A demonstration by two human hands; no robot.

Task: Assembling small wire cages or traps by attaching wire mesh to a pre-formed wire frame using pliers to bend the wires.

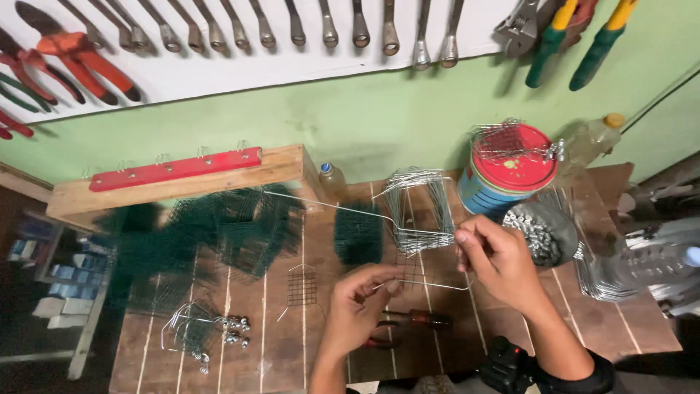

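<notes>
**Both hands on a bent wire over the workbench**

A thin bent steel wire (426, 284) is held just above the wooden workbench (277, 343), near the middle of its near half. The left hand (357, 303) pinches the wire's left end between thumb and fingertips, fingers curled narrow around it. The right hand (496, 259) grips the right end where the wire turns upward, thumb and forefinger closed on it.

Under the hands, on the bench, lie a screwdriver (419, 317) and red-handled pliers (379, 339), partly hidden by the left wrist. Just left of the left hand lies a small square of wire mesh (302, 286). Just beyond the hands is a bundle of bent wires (419, 211), with a long wire running off to the far left. To its left lie dark green mesh pieces (219, 233), blurred. At the near left lies a wire frame with small metal nuts (233, 330).

Far right stands a blue tin with a red lid (503, 179), with a bowl of small metal parts (543, 233) just near of it. On the wall hang spanners (292, 29) and pliers (80, 62).
</notes>
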